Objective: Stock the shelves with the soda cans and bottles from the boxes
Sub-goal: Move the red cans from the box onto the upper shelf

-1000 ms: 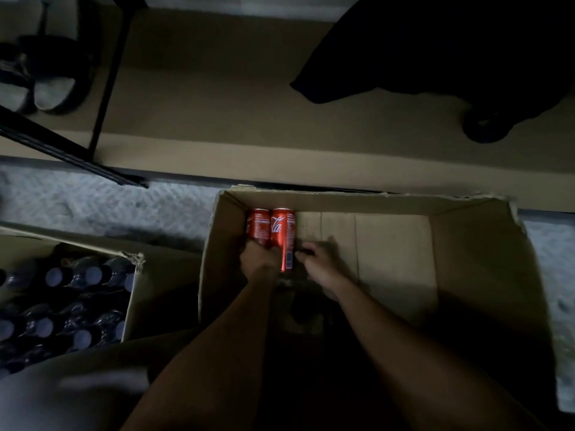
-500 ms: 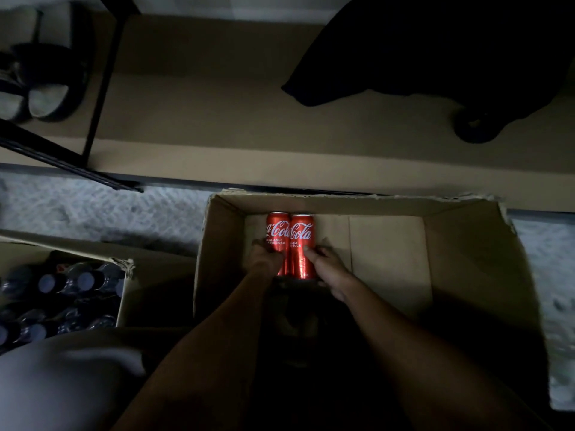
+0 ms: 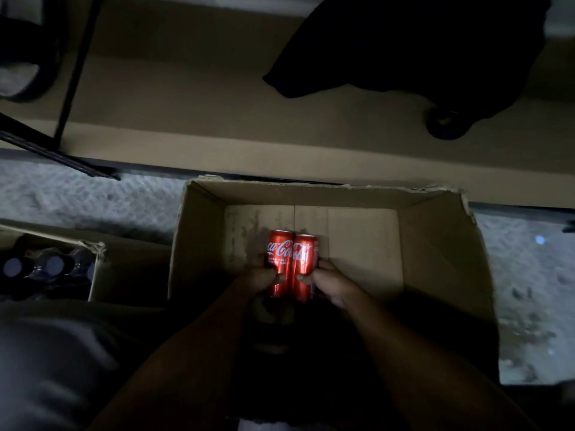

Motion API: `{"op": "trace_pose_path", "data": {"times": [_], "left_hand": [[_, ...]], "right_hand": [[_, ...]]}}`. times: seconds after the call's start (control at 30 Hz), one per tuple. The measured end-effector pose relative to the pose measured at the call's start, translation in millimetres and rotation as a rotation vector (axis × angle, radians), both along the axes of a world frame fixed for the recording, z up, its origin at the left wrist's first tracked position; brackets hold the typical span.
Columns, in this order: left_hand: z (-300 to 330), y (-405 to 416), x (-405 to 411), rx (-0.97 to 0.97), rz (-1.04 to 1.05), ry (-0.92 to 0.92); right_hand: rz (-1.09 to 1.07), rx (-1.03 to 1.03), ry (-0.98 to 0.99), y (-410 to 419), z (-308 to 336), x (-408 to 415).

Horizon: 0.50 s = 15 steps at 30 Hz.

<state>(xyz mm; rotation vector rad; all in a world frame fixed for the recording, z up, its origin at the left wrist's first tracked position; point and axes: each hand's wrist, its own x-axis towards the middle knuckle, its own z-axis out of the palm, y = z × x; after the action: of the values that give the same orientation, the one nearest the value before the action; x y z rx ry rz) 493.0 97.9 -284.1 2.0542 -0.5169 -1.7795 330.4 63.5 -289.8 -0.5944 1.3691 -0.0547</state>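
Two slim red soda cans sit side by side inside a large open cardboard box (image 3: 441, 253). My left hand (image 3: 258, 279) grips the left can (image 3: 279, 262), and my right hand (image 3: 329, 284) grips the right can (image 3: 302, 265). Both cans are held above the box floor, near its middle left. The rest of that box's floor is bare cardboard. A second box (image 3: 96, 275) at the left holds several dark bottles (image 3: 54, 264) with pale caps. The low tan shelf board (image 3: 202, 119) runs across the top.
A black bag or cloth (image 3: 420, 48) lies on the shelf board at the upper right. Black metal frame bars (image 3: 71, 79) cross the upper left. Pale speckled floor (image 3: 93, 200) shows between the boxes and the shelf. The scene is very dim.
Both hands have drawn the two cans back from the box's far left corner toward me and lifted them. The cans turned so their logos face up.
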Motion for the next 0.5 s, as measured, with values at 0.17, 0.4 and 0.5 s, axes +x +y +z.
{"op": "trace_pose_path", "data": {"times": [0.17, 0.4, 0.5], "left_hand": [[17.0, 7.9, -19.0, -0.01, -0.047, 0.133], [72.6, 12.1, -55.7, -0.137, -0.125, 0.241], [102.1, 15.6, -62.2, -0.191, -0.123, 0.282]], "right_hand": [[-0.012, -0.099, 0.047, 17.1, 23.6, -29.3], [-0.111, -0.219, 0.072, 23.1, 68.2, -60.4], [-0.146, -0.295, 0.084, 27.4, 103.0, -63.7]]}}
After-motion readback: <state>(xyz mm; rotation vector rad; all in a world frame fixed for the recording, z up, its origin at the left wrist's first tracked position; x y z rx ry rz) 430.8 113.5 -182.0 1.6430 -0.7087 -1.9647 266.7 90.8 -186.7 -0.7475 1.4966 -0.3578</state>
